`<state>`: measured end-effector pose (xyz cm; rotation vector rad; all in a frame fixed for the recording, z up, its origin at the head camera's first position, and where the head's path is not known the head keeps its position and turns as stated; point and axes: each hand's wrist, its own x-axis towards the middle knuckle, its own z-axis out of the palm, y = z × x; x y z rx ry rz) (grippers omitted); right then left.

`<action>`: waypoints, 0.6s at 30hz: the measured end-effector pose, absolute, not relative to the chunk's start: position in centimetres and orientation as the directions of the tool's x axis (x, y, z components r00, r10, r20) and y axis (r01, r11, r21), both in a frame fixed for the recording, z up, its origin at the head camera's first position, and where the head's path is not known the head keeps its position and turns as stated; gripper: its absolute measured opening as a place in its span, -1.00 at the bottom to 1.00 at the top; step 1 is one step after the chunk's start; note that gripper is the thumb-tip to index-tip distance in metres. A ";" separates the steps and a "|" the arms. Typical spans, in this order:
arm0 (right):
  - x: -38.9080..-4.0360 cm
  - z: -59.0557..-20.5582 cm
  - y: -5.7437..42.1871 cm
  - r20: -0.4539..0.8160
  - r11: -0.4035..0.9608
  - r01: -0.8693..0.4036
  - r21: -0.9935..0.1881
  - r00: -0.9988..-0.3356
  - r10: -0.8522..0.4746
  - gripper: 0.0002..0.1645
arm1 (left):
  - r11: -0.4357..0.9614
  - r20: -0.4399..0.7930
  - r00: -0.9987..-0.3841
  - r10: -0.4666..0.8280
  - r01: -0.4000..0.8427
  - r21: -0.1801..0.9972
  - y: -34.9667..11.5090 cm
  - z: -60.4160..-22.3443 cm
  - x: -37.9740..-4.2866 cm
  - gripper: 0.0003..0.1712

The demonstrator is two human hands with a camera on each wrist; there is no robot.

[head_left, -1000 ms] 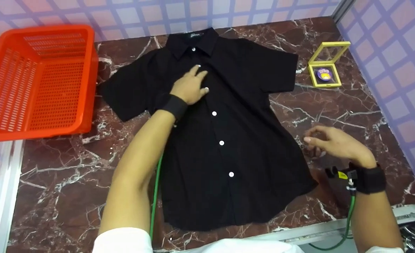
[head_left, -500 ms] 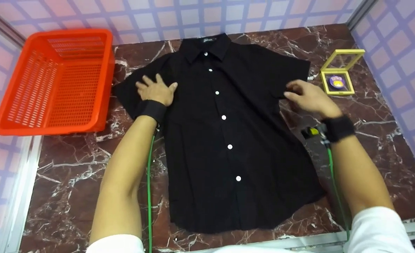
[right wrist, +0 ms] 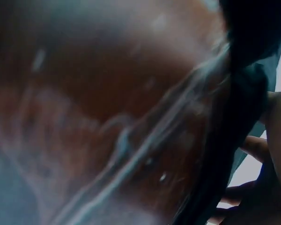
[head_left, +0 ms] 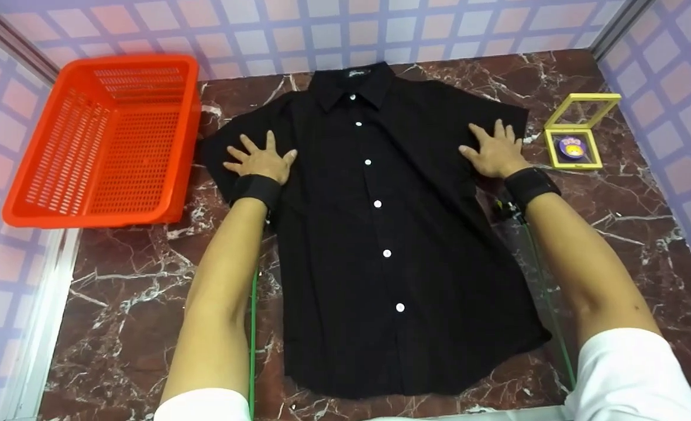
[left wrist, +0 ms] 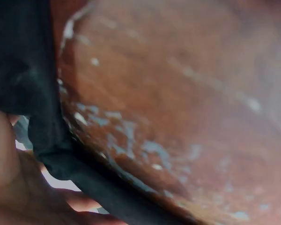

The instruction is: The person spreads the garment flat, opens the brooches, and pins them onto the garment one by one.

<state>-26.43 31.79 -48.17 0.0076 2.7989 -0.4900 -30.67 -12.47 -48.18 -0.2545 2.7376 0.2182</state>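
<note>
A black short-sleeved shirt [head_left: 345, 263] with white buttons lies spread face up, its collar toward the back wall. My left hand [head_left: 261, 162] rests with fingers spread on the sleeve at the left, near the armpit. On the opposite sleeve, my right hand [head_left: 495, 153] lies flat, fingers fanned out. The left wrist view has part of the left hand [left wrist: 18, 183] beside the dark cloth edge. In the right wrist view, fingers of the right hand [right wrist: 253, 150] show at the far side of the black fabric.
A red plastic basket [head_left: 184, 146] stands left of the shirt. At the right is a yellow-framed case [head_left: 576, 166], lid raised, holding a round purple badge [head_left: 571, 148]. Green cables [head_left: 253, 345] run from the wristbands across the marble-patterned tabletop [head_left: 129, 327].
My left hand has moved from the button line to the left sleeve. The right hand has come up from the tabletop beside the shirt onto the right sleeve, its fingers now spread.
</note>
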 end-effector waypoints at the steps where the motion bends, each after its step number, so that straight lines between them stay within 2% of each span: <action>1: -26.4 -48.2 32.0 -0.294 0.944 0.055 -0.325 -0.955 -0.045 -0.17 | 0.972 -0.383 -0.913 -0.137 -0.199 0.126 -12.5 -48.3 -30.8 -0.11; 10: -26.9 -48.4 33.7 -0.322 0.949 0.065 -0.310 -0.946 -0.041 -0.15 | 0.980 -0.350 -0.934 -0.064 -0.126 0.156 -13.3 -48.6 -31.5 -0.10; 18: -27.6 -48.6 34.7 -0.320 0.948 0.015 -0.317 -0.943 -0.091 -0.14 | 0.983 -0.342 -0.939 -0.021 -0.082 0.166 -13.9 -48.0 -31.7 -0.10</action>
